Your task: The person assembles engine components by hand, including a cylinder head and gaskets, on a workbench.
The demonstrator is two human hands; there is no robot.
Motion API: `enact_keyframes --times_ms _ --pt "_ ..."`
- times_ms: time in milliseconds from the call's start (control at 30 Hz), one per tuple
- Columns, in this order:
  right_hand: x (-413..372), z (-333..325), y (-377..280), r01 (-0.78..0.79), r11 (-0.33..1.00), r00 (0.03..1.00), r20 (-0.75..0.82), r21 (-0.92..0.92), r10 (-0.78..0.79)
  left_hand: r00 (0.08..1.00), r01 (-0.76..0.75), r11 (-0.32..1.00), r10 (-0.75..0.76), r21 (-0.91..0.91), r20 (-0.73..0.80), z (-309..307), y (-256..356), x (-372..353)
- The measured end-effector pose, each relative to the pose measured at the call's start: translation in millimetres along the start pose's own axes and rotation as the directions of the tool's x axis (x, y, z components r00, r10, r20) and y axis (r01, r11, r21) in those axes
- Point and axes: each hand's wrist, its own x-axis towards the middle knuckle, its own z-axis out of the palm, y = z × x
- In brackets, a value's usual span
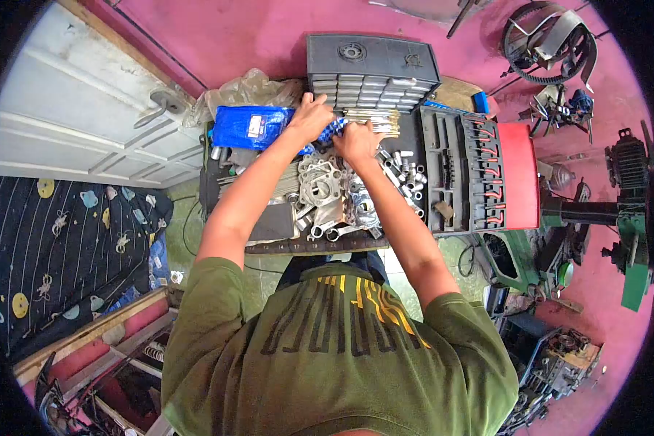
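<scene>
Both my arms reach forward over a cluttered black work tray (pixel 218 185). My left hand (pixel 311 116) is closed on the edge of a blue wrench pouch (pixel 332 131), just in front of a grey drawer organiser (pixel 370 69). My right hand (pixel 356 142) lies beside it, fingers curled against a row of silver wrenches (pixel 376 120) in the pouch. Whether it grips one is hidden by the hand. Below my hands lie grey cast metal engine parts (pixel 323 185) and loose sockets (pixel 408 178).
A blue plastic packet (pixel 251 127) and a clear bag (pixel 247 91) lie to the left. A black tool case with a red lid (pixel 519 174) stands open on the right. A belt and parts (pixel 552 40) lie on the pink floor; a green machine (pixel 632 225) is at far right.
</scene>
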Motion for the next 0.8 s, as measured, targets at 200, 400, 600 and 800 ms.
enact_keyframes --times_ms 200,400,600,800 --pt "3.2 -2.3 9.5 -0.025 0.996 0.999 0.034 0.083 0.022 0.999 -0.038 0.999 0.038 -0.027 -0.009 -21.7 3.1 4.4" --pt "-7.2 -57.0 36.0 0.107 0.991 0.959 -0.272 0.08 -0.082 0.968 0.107 0.99 -0.125 -0.093 -0.217 -74.1 34.5 9.4" --pt "-18.9 -147.0 72.8 0.279 0.959 0.758 -0.6 -0.057 -0.256 0.885 0.192 0.971 -0.235 -0.145 -0.403 -153.0 80.9 40.3" --pt "-19.1 -249.2 105.0 0.302 0.928 0.52 -0.778 -0.22 -0.353 0.755 0.158 0.968 -0.245 -0.194 -0.609 -235.5 113.1 90.2"
